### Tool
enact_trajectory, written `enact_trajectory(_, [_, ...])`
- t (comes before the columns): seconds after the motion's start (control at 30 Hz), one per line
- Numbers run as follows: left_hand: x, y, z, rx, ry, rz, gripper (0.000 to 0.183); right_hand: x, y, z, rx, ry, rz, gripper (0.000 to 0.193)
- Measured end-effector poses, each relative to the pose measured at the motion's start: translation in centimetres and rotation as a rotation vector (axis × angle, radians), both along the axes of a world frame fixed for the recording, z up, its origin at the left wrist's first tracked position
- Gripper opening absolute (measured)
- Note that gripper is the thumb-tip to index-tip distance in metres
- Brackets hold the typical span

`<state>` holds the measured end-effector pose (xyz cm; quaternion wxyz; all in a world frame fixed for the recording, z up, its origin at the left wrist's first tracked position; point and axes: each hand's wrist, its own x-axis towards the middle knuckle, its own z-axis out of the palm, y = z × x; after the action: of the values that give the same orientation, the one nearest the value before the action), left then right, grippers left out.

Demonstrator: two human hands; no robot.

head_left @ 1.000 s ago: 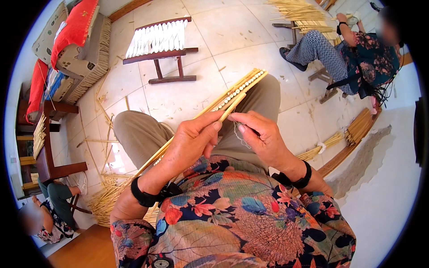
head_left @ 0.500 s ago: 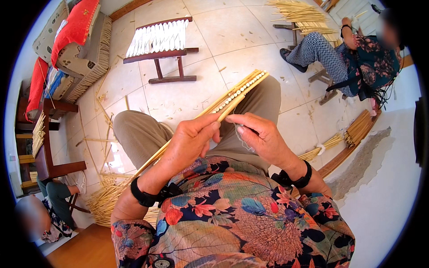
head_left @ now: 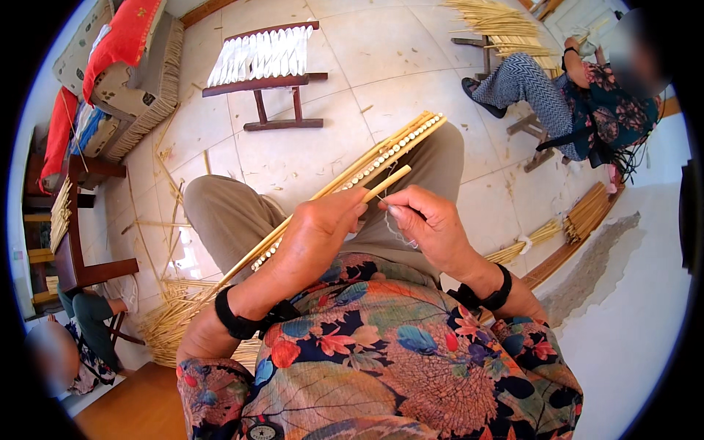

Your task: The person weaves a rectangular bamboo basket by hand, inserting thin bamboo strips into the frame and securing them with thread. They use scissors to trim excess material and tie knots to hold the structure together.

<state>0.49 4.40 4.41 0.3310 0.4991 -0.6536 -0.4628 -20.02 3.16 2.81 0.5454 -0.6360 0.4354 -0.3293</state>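
Note:
Across my thighs lies a long narrow strip of pale straw-coloured stalks (head_left: 359,166), with a row of round white ends or beads along it. My left hand (head_left: 312,231) rests over this strip, its thumb and fingers closed on a single stalk (head_left: 392,180) whose tip sticks out to the upper right. Just right of that stalk, my right hand (head_left: 433,224) pinches a thin whitish thread (head_left: 400,235). The thread runs up to the stalk, and its loose part dangles below my fingers. My palms and the held end of the stalk are hidden.
A dark wooden stool (head_left: 275,82) with white wrapped strands stands ahead. Heaped stalks (head_left: 172,319) lie on the left floor, and stalk bundles (head_left: 587,209) lie by the right wall. Another person (head_left: 605,114) sits far right beside stacked stalks (head_left: 506,29); a second person (head_left: 95,334) is lower left.
The single stalk has come away from the row, leaving a gap between them. My right hand has shifted slightly right, with the thread now showing between it and the stalk.

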Motion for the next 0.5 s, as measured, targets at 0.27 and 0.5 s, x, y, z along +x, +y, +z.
enact_trajectory(0.27, [0.2,-0.2,-0.3,-0.045,-0.063,-0.011,0.014,0.1,-0.4,-0.1,0.102,0.005,0.000,0.014])
enact_trajectory(0.5, [0.7,-0.5,-0.2,-0.070,-0.109,0.026,0.017,-1.0,0.4,0.3,0.040,0.094,0.040,0.016])
